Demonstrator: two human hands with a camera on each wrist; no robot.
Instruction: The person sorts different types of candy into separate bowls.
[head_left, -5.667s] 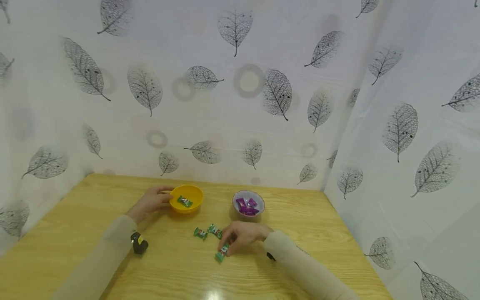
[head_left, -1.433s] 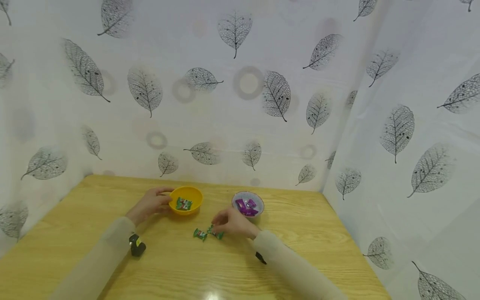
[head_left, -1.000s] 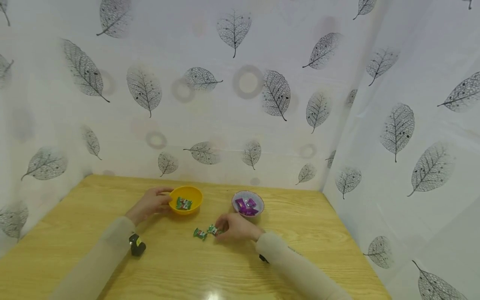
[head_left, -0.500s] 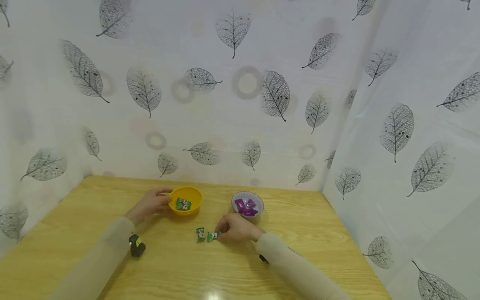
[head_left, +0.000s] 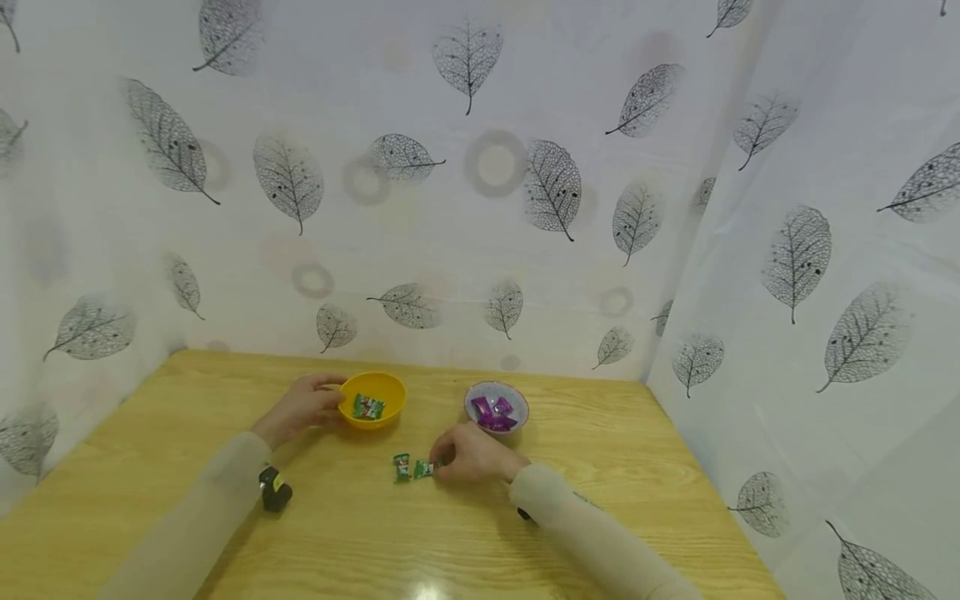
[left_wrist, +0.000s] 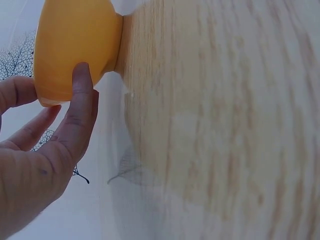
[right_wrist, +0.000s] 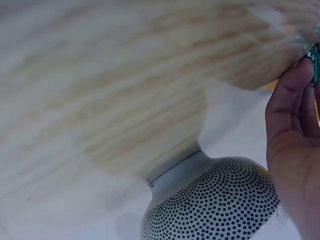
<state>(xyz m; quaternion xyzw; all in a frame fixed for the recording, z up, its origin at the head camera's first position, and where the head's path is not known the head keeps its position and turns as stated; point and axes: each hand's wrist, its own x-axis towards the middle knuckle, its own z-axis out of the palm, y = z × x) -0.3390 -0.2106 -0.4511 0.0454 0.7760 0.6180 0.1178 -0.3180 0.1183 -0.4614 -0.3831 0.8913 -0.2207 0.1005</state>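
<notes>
My left hand (head_left: 303, 408) holds the yellow bowl (head_left: 390, 418) by its near left side, its fingertips at the rim and outer wall in the left wrist view. Green-wrapped candies (head_left: 367, 407) lie together inside that bowl. My right hand (head_left: 474, 454) pinches a green-wrapped candy (head_left: 424, 469) at the table, its right end hidden by the fingers. In the right wrist view, the thumb and fingers meet at the green wrapper (right_wrist: 314, 62). Just left of it lies another green-wrapped candy (head_left: 402, 467), turned upright in the head view.
Behind my right hand stands a dotted white bowl (head_left: 522, 403) with several purple-wrapped candies (head_left: 501, 421). The wooden table (head_left: 360, 542) ends at a leaf-patterned curtain (head_left: 450, 250) at the back and sides.
A second green candy is now in the yellow bowl. My right hand has moved from the nearer candy to the one by the middle; both table candies have turned. The left hand stays.
</notes>
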